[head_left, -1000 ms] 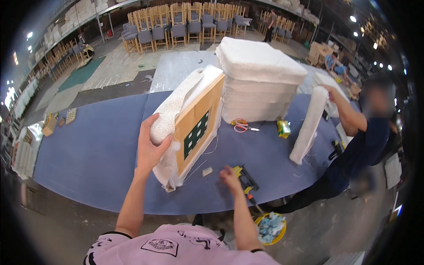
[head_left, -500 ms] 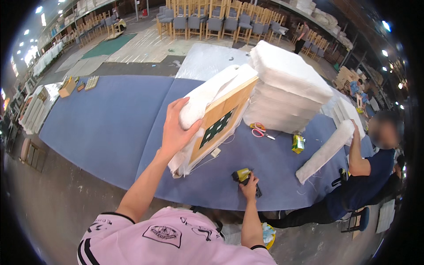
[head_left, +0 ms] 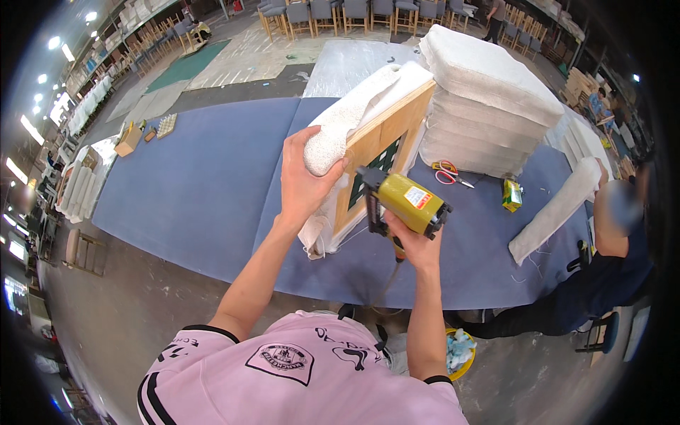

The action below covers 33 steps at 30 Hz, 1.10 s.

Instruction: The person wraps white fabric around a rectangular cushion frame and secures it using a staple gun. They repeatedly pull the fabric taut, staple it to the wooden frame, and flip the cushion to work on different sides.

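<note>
My left hand (head_left: 306, 173) grips the upper corner of a seat cushion (head_left: 386, 131) covered in white fabric, holding it on edge on the blue table. Its wooden underside faces right, with dark green webbing (head_left: 384, 159) across the opening. Loose fabric and threads hang at its lower corner. My right hand (head_left: 416, 239) is wrapped around the handle of a yellow and black staple gun (head_left: 405, 202), raised off the table. The gun's black nose is close to the wooden frame; whether it touches I cannot tell.
A tall stack of white cushions (head_left: 489, 106) stands behind. Red-handled scissors (head_left: 451, 175) and a yellow-green box (head_left: 511, 195) lie on the blue table (head_left: 191, 184). At the right a co-worker (head_left: 609, 248) holds a long white padded piece (head_left: 556, 209). A yellow bucket (head_left: 464, 367) stands below the table edge.
My right hand has lifted the staple gun off the table, up toward the cushion's wooden frame. My left hand keeps its hold on the cushion. The view has shifted somewhat.
</note>
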Motion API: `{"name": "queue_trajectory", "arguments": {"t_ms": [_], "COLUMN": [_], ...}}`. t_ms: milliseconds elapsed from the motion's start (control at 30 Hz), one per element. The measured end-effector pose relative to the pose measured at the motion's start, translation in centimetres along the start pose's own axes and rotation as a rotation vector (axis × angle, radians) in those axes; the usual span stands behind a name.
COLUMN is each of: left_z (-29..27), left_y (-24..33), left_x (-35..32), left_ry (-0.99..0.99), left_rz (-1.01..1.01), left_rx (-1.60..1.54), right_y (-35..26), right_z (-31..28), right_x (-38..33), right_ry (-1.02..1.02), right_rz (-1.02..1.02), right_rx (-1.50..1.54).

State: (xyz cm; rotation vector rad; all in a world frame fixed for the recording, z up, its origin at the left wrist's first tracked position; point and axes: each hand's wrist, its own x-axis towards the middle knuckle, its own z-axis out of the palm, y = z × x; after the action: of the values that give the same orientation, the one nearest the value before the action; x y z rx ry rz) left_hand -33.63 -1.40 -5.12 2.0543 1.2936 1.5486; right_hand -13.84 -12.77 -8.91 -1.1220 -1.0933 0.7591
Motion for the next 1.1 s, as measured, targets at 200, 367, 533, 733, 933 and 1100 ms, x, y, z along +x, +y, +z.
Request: {"name": "queue_trajectory", "arguments": {"t_ms": [200, 367, 533, 733, 933, 1100], "left_z": [0.3, 0.7, 0.8, -2.6, -0.2, -5.1], "left_y": [0.2, 0.6, -0.7, -1.4, -1.4, -1.6], "left_x": [0.2, 0.1, 0.1, -0.6, -4.2, -5.1], "left_ry": [0.01, 0.009, 0.055, -0.196, -0.135, -0.16], "left_rz": [-0.031, -0.065, -0.043, 0.187, 0.215, 0.015], "left_rx": [-0.014, -0.013, 0.011, 0.052, -0.205, -0.28], "right_y": [-1.0, -0.7, 0.8, 2.1, 13.8, 24.7], "right_z": [2.6, 3.0, 3.7, 1.4, -4.2, -7.6], "right_x": [1.9, 2.2, 1.9, -0.2, -5.1, -10.1], "right_ry": [-0.141, -0.124, -0.161, -0.092, 0.035, 0.039], "right_rz": [-0.173, -0.257, -0.261, 0.14, 0.101, 0.238], "right_rx": [-0.104, -0.203, -0.185, 0.022, -0.515, -0.687]}}
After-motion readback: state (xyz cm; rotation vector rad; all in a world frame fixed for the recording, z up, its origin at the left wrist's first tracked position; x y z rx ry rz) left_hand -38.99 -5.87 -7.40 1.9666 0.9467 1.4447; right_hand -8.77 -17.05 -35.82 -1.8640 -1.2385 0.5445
